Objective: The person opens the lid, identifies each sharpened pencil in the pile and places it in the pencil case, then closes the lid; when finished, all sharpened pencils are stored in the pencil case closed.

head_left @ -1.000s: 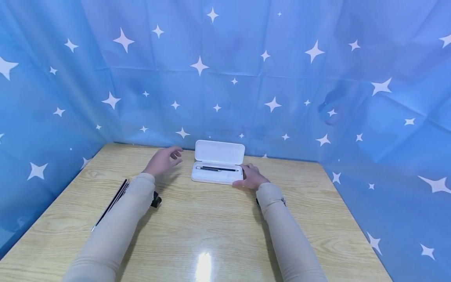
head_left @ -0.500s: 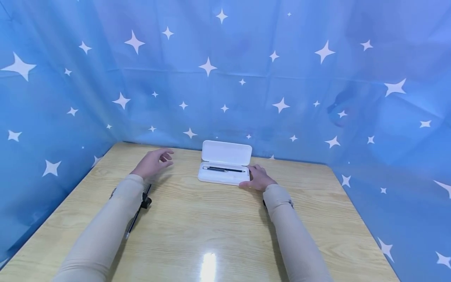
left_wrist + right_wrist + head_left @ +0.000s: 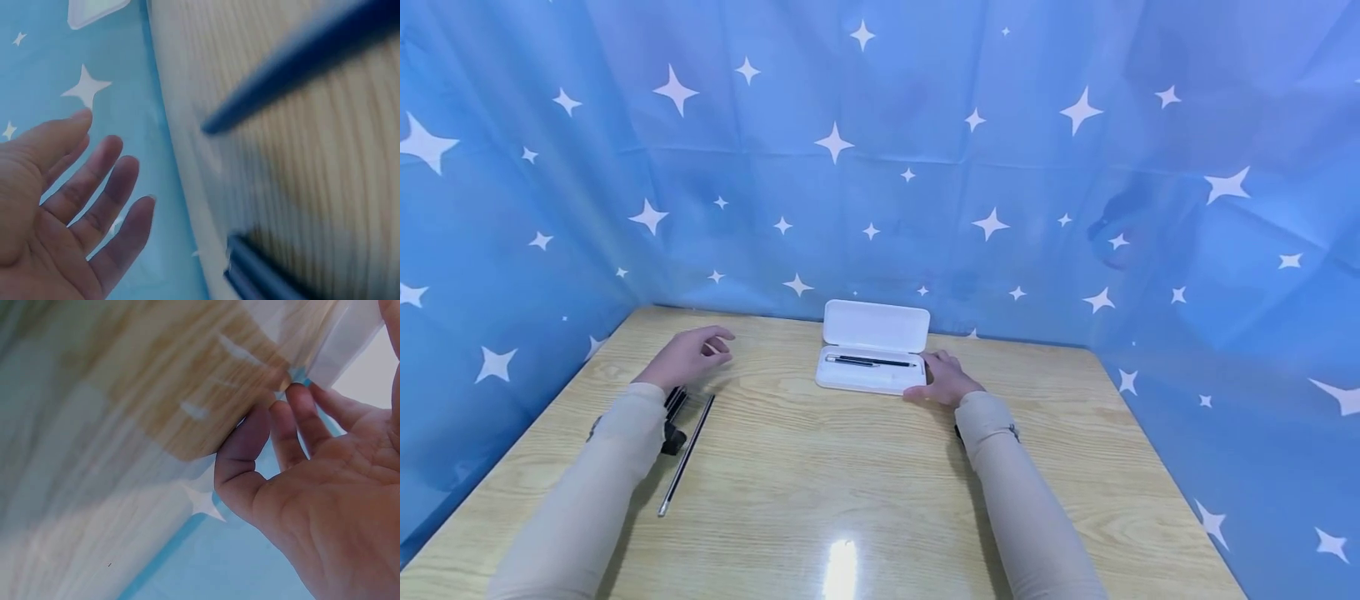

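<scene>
My right hand (image 3: pixel 949 380) holds the right end of an open white pencil case (image 3: pixel 855 377), thumb at its front edge and fingers behind. Two dark pencils or pens (image 3: pixel 880 361) lie side by side inside the case. Off to the left, my left hand (image 3: pixel 687 357) hovers over the table with loosely bent fingers and nothing in them. Below its wrist lies a dark pencil (image 3: pixel 687 455) with a pale end. More dark pencils (image 3: pixel 676 402) are partly hidden by the wrist; in the left wrist view their ends (image 3: pixel 256 265) look blurred.
The wooden table (image 3: pixel 820 467) ends at a blue curtain (image 3: pixel 760 192) with white stars, at the back and both sides. The case's raised lid (image 3: pixel 876 326) stands close to the back curtain. A black wrist mount (image 3: pixel 672 439) hangs under the left sleeve.
My left hand has moved left, away from the case, and its sleeve has passed over the pencils, baring one on its right. The right hand stays at the case.
</scene>
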A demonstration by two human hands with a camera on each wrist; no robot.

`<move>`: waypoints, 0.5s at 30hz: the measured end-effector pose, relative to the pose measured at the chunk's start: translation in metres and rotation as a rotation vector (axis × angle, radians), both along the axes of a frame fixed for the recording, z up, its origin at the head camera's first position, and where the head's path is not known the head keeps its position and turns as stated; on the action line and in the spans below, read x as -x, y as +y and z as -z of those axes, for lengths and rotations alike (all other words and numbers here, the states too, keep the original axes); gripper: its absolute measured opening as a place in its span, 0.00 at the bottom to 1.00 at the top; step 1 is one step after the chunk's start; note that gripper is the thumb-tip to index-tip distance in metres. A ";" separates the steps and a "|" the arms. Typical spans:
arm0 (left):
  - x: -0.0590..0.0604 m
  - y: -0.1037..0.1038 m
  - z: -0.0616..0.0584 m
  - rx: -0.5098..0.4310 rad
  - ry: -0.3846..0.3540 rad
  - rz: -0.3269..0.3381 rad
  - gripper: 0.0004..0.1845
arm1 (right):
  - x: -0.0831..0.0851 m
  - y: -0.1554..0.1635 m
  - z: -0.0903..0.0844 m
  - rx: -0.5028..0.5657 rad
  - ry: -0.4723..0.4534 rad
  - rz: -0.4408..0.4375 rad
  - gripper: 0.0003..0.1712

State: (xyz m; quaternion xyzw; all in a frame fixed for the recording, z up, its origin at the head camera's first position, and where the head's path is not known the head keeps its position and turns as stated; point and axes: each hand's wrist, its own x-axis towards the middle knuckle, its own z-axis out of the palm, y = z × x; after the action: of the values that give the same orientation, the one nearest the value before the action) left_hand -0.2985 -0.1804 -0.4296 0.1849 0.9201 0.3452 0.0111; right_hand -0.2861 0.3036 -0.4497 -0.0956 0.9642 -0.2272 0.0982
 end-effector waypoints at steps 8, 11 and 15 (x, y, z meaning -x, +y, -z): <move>-0.022 -0.023 -0.009 0.042 -0.041 0.012 0.22 | 0.002 0.001 0.000 0.004 0.005 0.000 0.54; -0.026 -0.030 -0.010 0.064 -0.038 0.002 0.22 | 0.001 0.001 -0.001 -0.005 -0.003 0.002 0.55; -0.032 -0.038 -0.011 0.075 -0.049 -0.019 0.21 | 0.001 -0.002 -0.001 -0.009 -0.007 0.006 0.54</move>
State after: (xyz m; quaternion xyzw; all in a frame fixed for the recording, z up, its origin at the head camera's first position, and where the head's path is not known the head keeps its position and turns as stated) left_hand -0.2662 -0.2181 -0.4185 0.1670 0.9336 0.3149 0.0374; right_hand -0.2867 0.3012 -0.4484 -0.0915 0.9651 -0.2235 0.1010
